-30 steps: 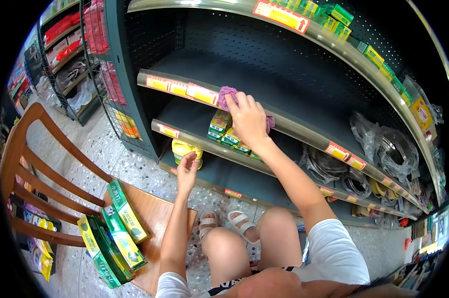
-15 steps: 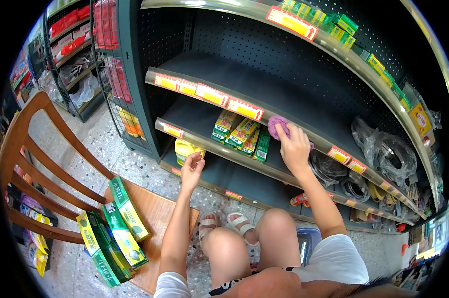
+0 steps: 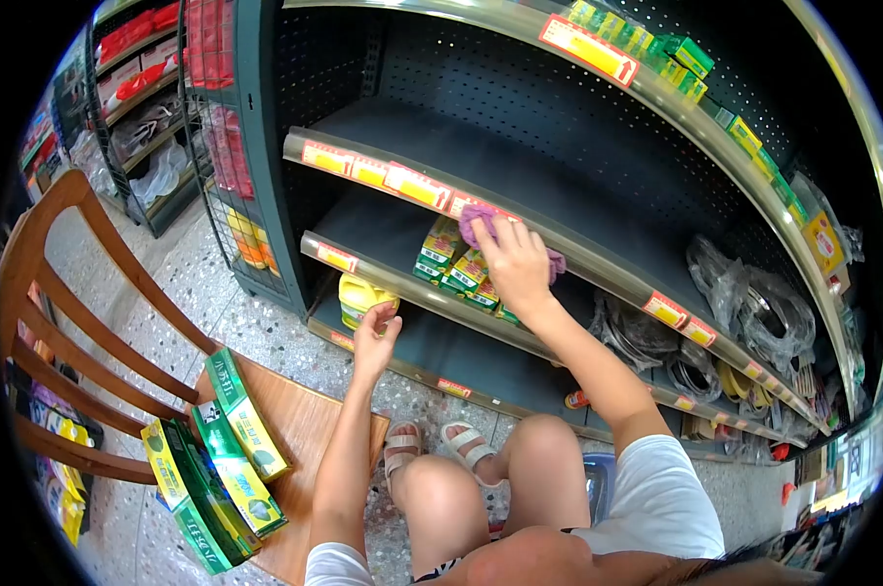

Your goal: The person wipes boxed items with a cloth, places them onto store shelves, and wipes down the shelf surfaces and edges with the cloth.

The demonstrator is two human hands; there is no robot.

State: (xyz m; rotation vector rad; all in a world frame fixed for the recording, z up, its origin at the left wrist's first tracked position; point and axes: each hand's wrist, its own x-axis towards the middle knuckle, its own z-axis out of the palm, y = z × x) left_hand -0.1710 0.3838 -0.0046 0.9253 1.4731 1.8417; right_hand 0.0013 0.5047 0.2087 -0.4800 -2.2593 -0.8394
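My right hand (image 3: 512,264) is closed on a purple cloth (image 3: 478,224), pressed against the clear front strip of the middle shelf (image 3: 578,248), over its red and yellow price labels (image 3: 417,186). Part of the cloth sticks out past the right side of the hand. Below it, green and yellow boxes (image 3: 437,250) stand on the lower shelf, partly covered by the hand. My left hand (image 3: 376,337) hangs with curled fingers beside a yellow bottle (image 3: 359,297) on the bottom shelf; whether it touches the bottle is unclear, and nothing shows between its fingers.
At left, a wooden chair (image 3: 305,430) holds several green and yellow boxes (image 3: 243,420). Plastic-wrapped coils (image 3: 769,317) lie on the shelves at right. A bluish basin (image 3: 599,481) is beside my knee. Small boxes (image 3: 691,56) line the upper shelf. A wire rack (image 3: 229,156) stands left.
The right hand and cloth moved right along the shelf strip, then back left, covering part of a price label again. The left hand stays near the yellow bottle.
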